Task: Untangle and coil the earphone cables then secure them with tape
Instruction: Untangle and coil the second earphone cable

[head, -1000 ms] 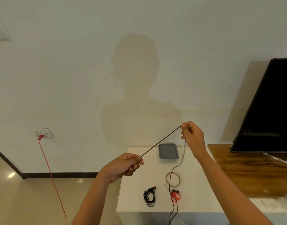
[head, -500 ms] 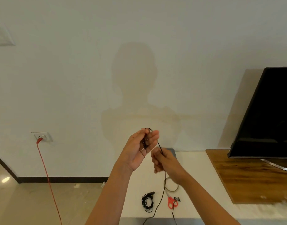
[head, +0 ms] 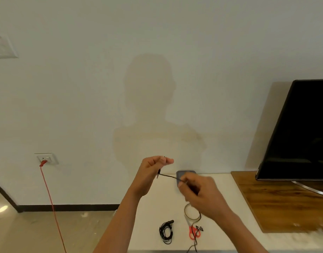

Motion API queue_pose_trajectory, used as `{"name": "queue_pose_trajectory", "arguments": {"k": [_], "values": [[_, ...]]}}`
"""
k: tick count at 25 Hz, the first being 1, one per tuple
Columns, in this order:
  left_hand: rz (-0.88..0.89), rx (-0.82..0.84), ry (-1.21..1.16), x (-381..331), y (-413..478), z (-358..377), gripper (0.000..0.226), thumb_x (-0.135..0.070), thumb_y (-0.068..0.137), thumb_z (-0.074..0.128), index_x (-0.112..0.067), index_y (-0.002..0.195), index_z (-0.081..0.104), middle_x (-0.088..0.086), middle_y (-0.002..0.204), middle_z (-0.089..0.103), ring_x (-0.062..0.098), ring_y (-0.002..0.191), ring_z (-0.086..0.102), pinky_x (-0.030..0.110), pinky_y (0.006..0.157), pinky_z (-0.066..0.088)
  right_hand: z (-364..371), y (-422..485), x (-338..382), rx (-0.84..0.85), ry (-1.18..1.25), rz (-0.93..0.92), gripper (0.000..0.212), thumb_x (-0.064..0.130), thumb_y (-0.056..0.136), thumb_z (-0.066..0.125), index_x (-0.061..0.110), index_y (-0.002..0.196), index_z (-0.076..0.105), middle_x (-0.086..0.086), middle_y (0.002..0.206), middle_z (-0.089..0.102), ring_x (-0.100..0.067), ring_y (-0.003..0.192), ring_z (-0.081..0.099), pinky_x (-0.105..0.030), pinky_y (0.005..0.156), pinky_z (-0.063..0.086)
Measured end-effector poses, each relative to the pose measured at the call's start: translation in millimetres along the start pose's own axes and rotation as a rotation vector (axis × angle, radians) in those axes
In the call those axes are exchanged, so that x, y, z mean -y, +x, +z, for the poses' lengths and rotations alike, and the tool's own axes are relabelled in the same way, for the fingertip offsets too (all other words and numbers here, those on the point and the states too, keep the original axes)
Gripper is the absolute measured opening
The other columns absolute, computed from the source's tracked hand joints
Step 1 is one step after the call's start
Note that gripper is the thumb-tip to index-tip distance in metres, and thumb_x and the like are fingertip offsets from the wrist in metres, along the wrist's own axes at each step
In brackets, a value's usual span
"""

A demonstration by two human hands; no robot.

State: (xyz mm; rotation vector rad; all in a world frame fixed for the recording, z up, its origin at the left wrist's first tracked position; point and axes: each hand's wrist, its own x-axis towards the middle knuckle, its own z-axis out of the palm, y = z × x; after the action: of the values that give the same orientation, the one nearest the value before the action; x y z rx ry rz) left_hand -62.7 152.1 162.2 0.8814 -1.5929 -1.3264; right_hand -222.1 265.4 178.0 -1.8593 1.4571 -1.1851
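Note:
My left hand [head: 151,171] is raised above the white table [head: 149,223] and pinches one end of a black earphone cable [head: 168,176] between thumb and fingers. The cable runs right to my right hand [head: 199,190], which is blurred and grips it. From there the cable drops past the tape roll [head: 190,211] and off the table's front edge. A second black earphone set [head: 166,232] lies coiled on the table near the front.
Red-handled scissors [head: 193,232] lie beside the coiled set, below the tape roll. A grey lidded box [head: 184,175] stands at the table's back edge. A dark TV [head: 299,132] stands on a wooden surface [head: 284,201] to the right. A red cord [head: 51,201] hangs from a wall socket.
The hands came together from a wide stretch, then my right hand moved right and down, drawing a short length of cable out from my left hand.

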Motion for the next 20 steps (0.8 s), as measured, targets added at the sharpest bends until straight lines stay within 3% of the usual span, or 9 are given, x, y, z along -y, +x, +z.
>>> {"name": "queue_pose_trajectory", "arguments": {"k": [1,3,6,8,11,14,17,20], "values": [[-0.006,0.073,0.004,1,-2,-1,0.033,-0.029,0.096,0.053,-0.004,0.102,0.073,-0.001,0.084,0.073,0.033,0.086,0.062,0.036,0.081,0.039,-11,7,8,-0.042,-0.004,-0.033,0.015,0.019,0.09,0.059,0.02,0.075,0.061,-0.007,0.056,0.056,-0.017,0.047,0.046,-0.027,0.047,0.039],[-0.048,0.211,-0.029,1,-6,2,0.037,-0.03,0.094,0.052,0.0,0.102,0.072,0.002,0.071,0.065,0.04,0.071,0.046,0.042,0.073,0.036,-27,29,18,-0.124,-0.045,-0.098,0.013,0.017,0.09,0.06,0.018,0.077,0.061,-0.002,0.054,0.052,-0.006,0.046,0.041,-0.016,0.047,0.035],[-0.173,0.305,-0.139,-5,-13,13,0.034,-0.027,0.095,0.052,0.002,0.1,0.069,0.018,0.1,0.072,0.038,0.103,0.065,0.051,0.092,0.051,-36,71,8,-0.204,-0.009,-0.032,0.013,0.021,0.091,0.059,0.022,0.078,0.062,0.002,0.064,0.055,-0.004,0.053,0.04,-0.012,0.053,0.034],[-0.191,0.335,-0.308,-11,-18,20,0.03,-0.025,0.092,0.05,-0.003,0.091,0.07,0.02,0.1,0.071,0.036,0.108,0.065,0.057,0.093,0.05,-32,92,-13,-0.194,0.052,0.034,0.016,0.024,0.092,0.059,0.026,0.076,0.063,0.009,0.066,0.057,-0.002,0.055,0.041,-0.015,0.055,0.036],[-0.151,0.261,-0.577,-24,-13,22,0.028,-0.02,0.09,0.047,-0.005,0.081,0.068,0.019,0.101,0.071,0.034,0.106,0.066,0.062,0.087,0.05,-3,89,-46,-0.044,0.221,0.17,0.022,0.02,0.094,0.054,0.026,0.076,0.066,0.012,0.062,0.059,-0.006,0.056,0.048,-0.023,0.056,0.04],[-0.101,0.077,-0.698,-21,1,17,0.022,-0.016,0.092,0.046,-0.001,0.086,0.061,0.019,0.111,0.069,0.033,0.116,0.061,0.062,0.087,0.049,33,50,-58,0.062,0.272,0.319,0.033,0.018,0.098,0.046,0.018,0.071,0.065,0.01,0.048,0.052,-0.012,0.048,0.045,-0.023,0.047,0.038],[-0.061,-0.072,-0.496,-11,9,8,0.022,-0.015,0.097,0.046,-0.007,0.088,0.064,0.009,0.115,0.07,0.024,0.12,0.059,0.054,0.095,0.049,47,15,-48,0.099,0.216,0.281,0.041,0.032,0.097,0.047,0.008,0.068,0.062,0.005,0.048,0.051,-0.012,0.042,0.045,-0.025,0.048,0.041],[-0.026,-0.038,-0.06,-4,8,1,0.025,-0.022,0.098,0.049,-0.011,0.092,0.071,-0.002,0.107,0.074,0.012,0.111,0.064,0.038,0.092,0.047,30,16,-22,0.042,0.185,0.221,0.033,0.026,0.093,0.053,0.012,0.064,0.061,0.002,0.049,0.051,-0.012,0.044,0.046,-0.025,0.046,0.04]]}}
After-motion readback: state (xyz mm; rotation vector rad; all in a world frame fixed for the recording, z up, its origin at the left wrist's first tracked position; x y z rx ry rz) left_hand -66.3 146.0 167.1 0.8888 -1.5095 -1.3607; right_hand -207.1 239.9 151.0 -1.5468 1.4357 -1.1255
